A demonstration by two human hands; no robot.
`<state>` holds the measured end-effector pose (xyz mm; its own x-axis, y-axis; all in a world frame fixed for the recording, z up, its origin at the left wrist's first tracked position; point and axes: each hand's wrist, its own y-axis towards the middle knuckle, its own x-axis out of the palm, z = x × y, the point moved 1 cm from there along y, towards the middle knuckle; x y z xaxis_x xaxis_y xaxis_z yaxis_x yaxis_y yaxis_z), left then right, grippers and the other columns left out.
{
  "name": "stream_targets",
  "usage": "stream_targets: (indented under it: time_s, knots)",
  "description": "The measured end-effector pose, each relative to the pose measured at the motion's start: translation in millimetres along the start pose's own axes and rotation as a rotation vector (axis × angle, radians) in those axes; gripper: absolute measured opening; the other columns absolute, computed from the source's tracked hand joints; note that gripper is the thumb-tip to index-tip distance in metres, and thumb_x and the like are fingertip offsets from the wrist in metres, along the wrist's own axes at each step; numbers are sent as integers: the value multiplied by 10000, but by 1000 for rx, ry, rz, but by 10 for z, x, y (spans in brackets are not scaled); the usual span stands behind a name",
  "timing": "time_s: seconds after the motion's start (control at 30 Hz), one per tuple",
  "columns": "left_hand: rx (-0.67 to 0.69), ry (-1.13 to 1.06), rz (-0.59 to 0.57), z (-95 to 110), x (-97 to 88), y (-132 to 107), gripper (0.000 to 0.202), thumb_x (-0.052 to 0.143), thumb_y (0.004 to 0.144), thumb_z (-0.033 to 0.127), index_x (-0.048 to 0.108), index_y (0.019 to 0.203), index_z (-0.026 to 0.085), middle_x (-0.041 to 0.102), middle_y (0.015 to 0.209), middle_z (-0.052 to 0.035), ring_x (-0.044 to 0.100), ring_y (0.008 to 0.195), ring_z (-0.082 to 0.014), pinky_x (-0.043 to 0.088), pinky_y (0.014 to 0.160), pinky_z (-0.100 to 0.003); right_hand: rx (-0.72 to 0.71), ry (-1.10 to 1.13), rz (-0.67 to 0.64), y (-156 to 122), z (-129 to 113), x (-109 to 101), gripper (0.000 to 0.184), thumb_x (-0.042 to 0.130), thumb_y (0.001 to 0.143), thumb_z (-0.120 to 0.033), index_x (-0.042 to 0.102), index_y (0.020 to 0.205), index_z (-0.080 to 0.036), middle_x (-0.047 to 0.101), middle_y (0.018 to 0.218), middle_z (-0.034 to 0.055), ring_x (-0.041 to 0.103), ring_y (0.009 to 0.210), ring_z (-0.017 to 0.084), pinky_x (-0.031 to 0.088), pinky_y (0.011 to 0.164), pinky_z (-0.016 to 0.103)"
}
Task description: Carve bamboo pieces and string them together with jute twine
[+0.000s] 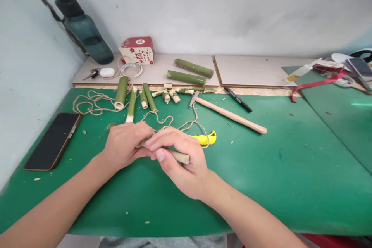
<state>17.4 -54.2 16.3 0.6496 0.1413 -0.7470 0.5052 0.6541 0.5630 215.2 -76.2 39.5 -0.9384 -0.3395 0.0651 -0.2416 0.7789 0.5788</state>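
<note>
My left hand (pixel 124 144) and my right hand (pixel 180 159) meet over the green mat (pixel 261 170), both closed round a thin pale bamboo stick (pixel 181 157) whose end pokes out to the right of my right thumb. Jute twine (pixel 162 122) runs from my hands back across the mat to a loose tangle at the left. Just behind my right hand lies a yellow utility knife (pixel 207 138), partly hidden by my fingers. Several cut green bamboo pieces (pixel 132 102) lie in a row beyond my left hand.
A wooden-handled hammer (pixel 229 114) and a black marker (pixel 237 99) lie right of centre. A phone (pixel 54 140) rests at the left edge. Behind stand two longer bamboo tubes (pixel 187 77), a red box (pixel 138 50), a dark bottle (pixel 84 31), keys and an earbud case.
</note>
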Motion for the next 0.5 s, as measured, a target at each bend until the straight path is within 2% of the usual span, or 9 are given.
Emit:
stream_targets:
  time_s: [0.2,0.3,0.37,0.43,0.47,0.5]
  knots:
    - [103,48,-11,29,-13,21,440,437,1059,592,635,979,207,723,795,-28,676,676,-161,464,630,-280,111,-13,21,-6,-1,-33,122,590,1019,-185,706,1019,-222,746,980,55,714,952,177,604,877,358]
    - [115,94,-17,-11,-33,19,415,425,1076,540,633,970,197,702,808,-40,653,681,-170,457,634,-286,207,-28,-18,7,23,-78,133,623,1032,-326,712,1065,-234,711,1019,51,678,939,179,585,866,356]
    - [96,136,-17,-48,-62,23,399,416,1089,500,626,943,195,673,784,-35,615,654,-168,442,620,-286,278,-44,-95,47,39,-156,359,593,1027,-547,700,1190,-246,710,1091,67,665,959,201,580,869,375]
    - [73,169,0,-80,-99,29,394,416,1095,481,617,913,196,642,746,-20,575,620,-160,421,600,-282,310,-105,-99,117,66,-321,590,450,1017,-719,655,1316,-253,717,1169,86,669,1021,232,571,914,407]
    - [58,176,18,-92,-119,31,391,419,1097,473,612,899,197,625,726,-11,555,602,-153,409,589,-279,311,-174,-36,158,89,-444,622,380,1031,-728,640,1336,-253,724,1175,89,672,1047,240,562,938,416]
    - [43,175,39,-102,-138,31,390,418,1100,465,605,887,198,607,708,-3,535,586,-146,397,579,-275,307,-286,66,198,122,-590,567,363,1060,-673,638,1320,-250,733,1157,87,677,1061,243,550,961,423]
